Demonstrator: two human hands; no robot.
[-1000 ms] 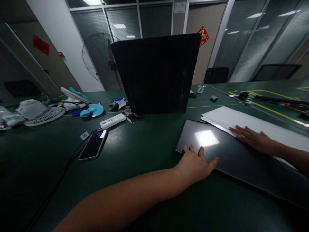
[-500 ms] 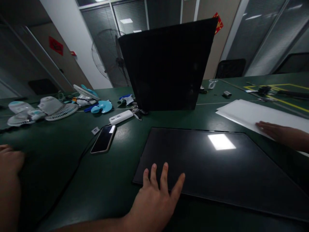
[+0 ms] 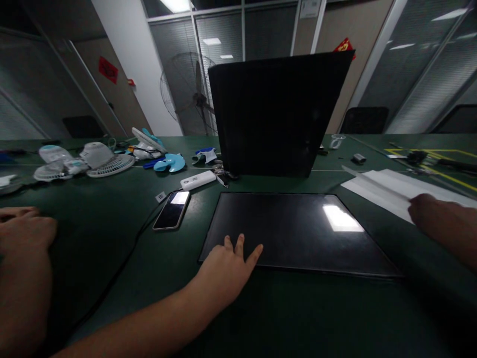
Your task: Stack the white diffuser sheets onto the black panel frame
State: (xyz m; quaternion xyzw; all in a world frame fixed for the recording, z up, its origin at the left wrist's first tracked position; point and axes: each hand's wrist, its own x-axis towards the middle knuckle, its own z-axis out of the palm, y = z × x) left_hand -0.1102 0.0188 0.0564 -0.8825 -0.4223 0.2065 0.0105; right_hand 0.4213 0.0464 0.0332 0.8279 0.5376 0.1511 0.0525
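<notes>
A dark, glossy flat screen panel lies on the green table. My left hand rests at its near left edge, fingers apart on the surface and holding nothing. At the right edge of the view, my right hand is closed on the edge of a white sheet, which is partly raised. More white paper lies flat beneath it. The right fingertips are partly hidden.
Beyond the panel stands a large black board. To the left are a phone, a white power bank, a cable and fan parts. Another person's hand rests at the far left.
My right hand, flat on the white sheets before, now grips one and has lifted its edge. My left hand stays on the panel, fingers slightly more bent. The whole view has shifted.
</notes>
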